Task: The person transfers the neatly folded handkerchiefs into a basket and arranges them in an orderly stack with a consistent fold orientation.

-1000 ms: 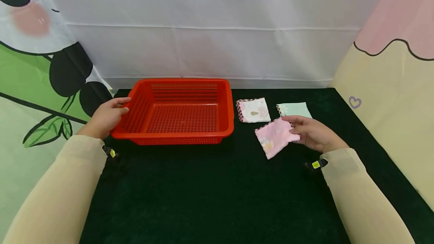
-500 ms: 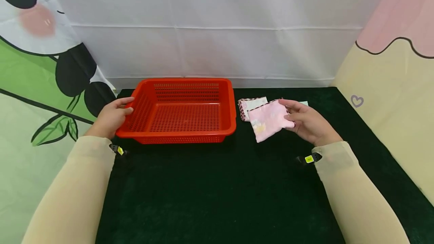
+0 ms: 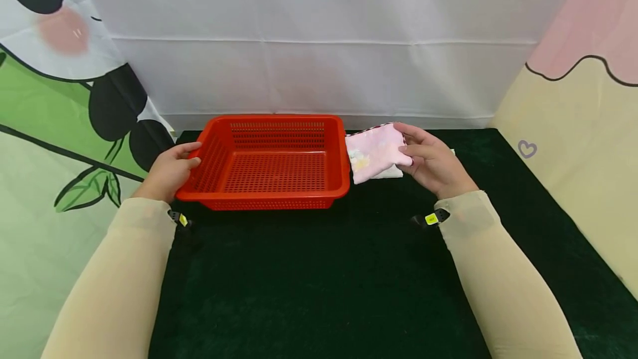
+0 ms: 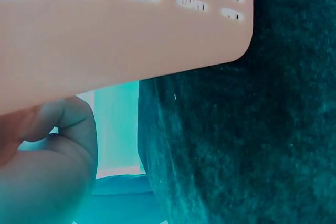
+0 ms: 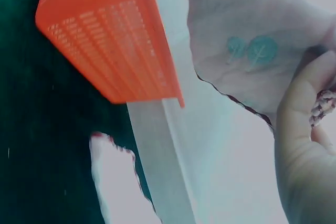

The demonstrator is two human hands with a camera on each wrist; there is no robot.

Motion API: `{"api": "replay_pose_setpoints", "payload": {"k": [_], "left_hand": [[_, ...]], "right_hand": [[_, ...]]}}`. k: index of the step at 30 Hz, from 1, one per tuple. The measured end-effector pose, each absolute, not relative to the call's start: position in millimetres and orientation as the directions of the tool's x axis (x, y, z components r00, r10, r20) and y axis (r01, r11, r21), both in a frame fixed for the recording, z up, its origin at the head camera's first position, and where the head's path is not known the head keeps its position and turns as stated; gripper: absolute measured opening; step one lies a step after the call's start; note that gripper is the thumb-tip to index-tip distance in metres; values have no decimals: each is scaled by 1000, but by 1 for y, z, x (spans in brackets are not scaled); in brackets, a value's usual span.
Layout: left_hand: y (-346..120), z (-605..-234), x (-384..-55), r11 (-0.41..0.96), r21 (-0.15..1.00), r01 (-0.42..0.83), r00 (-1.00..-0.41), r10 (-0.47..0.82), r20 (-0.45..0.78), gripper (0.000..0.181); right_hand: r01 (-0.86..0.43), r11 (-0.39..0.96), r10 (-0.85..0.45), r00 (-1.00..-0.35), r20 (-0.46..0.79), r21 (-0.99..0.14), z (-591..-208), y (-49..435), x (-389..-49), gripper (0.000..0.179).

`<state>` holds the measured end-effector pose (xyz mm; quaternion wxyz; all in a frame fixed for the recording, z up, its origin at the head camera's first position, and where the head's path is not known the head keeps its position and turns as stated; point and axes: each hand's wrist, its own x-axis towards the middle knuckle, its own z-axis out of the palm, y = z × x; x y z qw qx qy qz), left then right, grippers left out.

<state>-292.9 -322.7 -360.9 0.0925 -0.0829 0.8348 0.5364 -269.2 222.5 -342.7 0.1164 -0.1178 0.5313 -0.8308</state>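
A red plastic basket (image 3: pixel 264 196) with slotted walls stands toward the back of the table. My left hand (image 3: pixel 169 173) holds its left rim, thumb and fingers at the edge; the left wrist view has the hand (image 4: pixel 58 150) under the basket's lip (image 4: pixel 121 51). To the right of the basket, my right hand (image 3: pixel 431 162) pinches a folded pink square cloth (image 3: pixel 374 151) with a dark checked edge by its right side. In the right wrist view this cloth (image 5: pixel 231 40) is raised off the table. Below it lies a folded white cloth (image 3: pixel 391 173), largely covered in the head view.
Just past my right hand, a pale sliver of the mint-green cloth (image 3: pixel 452 151) shows. Dark green fabric (image 3: pixel 299 281) covers the table. A white curtain (image 3: pixel 299 60) hangs behind, and printed sheets with cartoon figures (image 3: pixel 114 104) stand at both sides.
My right hand has carried the pink cloth up and left, from in front of the mint-green cloth to over the white cloth beside the basket. My left hand keeps hold of the rim.
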Motion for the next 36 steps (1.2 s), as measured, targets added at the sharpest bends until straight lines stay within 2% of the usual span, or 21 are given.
{"api": "replay_pose_setpoints", "payload": {"k": [15, 27, 36], "left_hand": [[-322, -363, -291, 441, 864, -241, -968, -42, -249, 58], [-327, -362, -288, 437, 864, -248, -967, -61, -246, 58], [-321, -359, -293, 431, 873, -228, -972, -44, -233, 58]], "right_hand": [[105, -398, -322, -946, 32, -911, -334, 171, -292, 54], [118, -292, -320, -947, -19, -949, -322, 129, -307, 56], [140, -246, -332, -942, -52, -959, -314, 115, -311, 54]]}}
